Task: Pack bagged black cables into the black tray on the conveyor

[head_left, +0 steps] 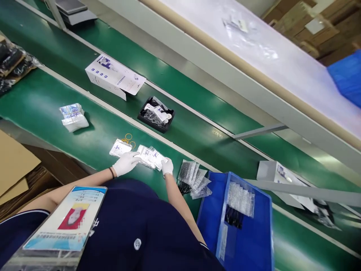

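Note:
Both of my hands wear white gloves and are at a fanned row of white printed packets [148, 156] on the green bench. My left hand [126, 163] grips the row's left end, fingers reaching over its edge. At the right end, my right hand [167, 166] is closed on the outermost packet. Beside my left hand lies another small stack of white printed packets [120, 148], with several yellow rubber bands [128, 137] just behind it. Right of my right hand are bubble-wrap pouches [194, 178] with black cables.
A blue bin [248, 241] holds more bubble-wrapped pieces at right. On the conveyor sit a black tray [153, 126] of parts and an open white box [113, 75]. A banded bundle of plastic bags [75, 117] lies left. A shelf [254, 71] crosses above.

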Motion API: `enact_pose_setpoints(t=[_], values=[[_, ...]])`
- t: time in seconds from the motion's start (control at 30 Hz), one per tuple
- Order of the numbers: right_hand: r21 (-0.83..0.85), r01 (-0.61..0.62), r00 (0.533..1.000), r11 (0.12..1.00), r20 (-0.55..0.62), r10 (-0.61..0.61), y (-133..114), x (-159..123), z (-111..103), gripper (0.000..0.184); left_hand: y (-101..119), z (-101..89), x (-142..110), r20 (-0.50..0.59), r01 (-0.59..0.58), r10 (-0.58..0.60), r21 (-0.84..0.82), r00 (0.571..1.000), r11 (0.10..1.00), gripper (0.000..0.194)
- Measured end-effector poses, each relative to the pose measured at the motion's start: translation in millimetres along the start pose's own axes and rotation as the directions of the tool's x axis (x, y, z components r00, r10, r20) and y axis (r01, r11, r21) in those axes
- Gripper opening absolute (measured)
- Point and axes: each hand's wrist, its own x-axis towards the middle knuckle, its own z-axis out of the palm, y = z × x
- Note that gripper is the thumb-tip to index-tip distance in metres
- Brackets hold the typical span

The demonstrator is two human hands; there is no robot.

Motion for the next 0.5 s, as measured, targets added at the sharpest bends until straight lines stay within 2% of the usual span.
enact_pose_setpoints(t=[0.07,0.1,0.2,0.27,0.33,0.43,0.5], values=[[0.108,0.036,0.997,0.993,0.067,-0.043,1,-19,2,0.051,16,8.2,5,0.029,0.088,-0.084,-0.184,0.996,0.979,0.028],[0.149,0.059,0.992,0.987,0.100,-0.075,1,-30,5,0.049,24,14.1,7,0.075,0.169,-0.154,-0.302,0.985,0.938,0.028],[0.183,0.100,0.986,0.978,0.117,-0.123,4,-49,0,0.043,40,32.5,7,0.233,0.417,-0.346,-0.523,0.909,0.743,0.031],[0.140,0.096,0.995,0.985,0.021,-0.100,10,-50,-23,0.043,44,40.1,1,0.246,0.469,-0.403,-0.561,0.881,0.682,0.032],[0.063,0.058,0.986,0.996,-0.157,-0.047,22,-45,-58,0.049,43,42.1,-10,0.215,0.463,-0.422,-0.574,0.881,0.676,0.033],[-0.055,-0.046,0.907,0.997,-0.421,0.019,45,-36,-109,0.061,40,38.6,-30,0.167,0.470,-0.469,-0.586,0.867,0.660,0.036],[-0.111,-0.078,0.873,0.991,-0.488,0.014,58,-34,-126,0.055,43,36.1,-42,0.132,0.484,-0.515,-0.595,0.847,0.642,0.038]])
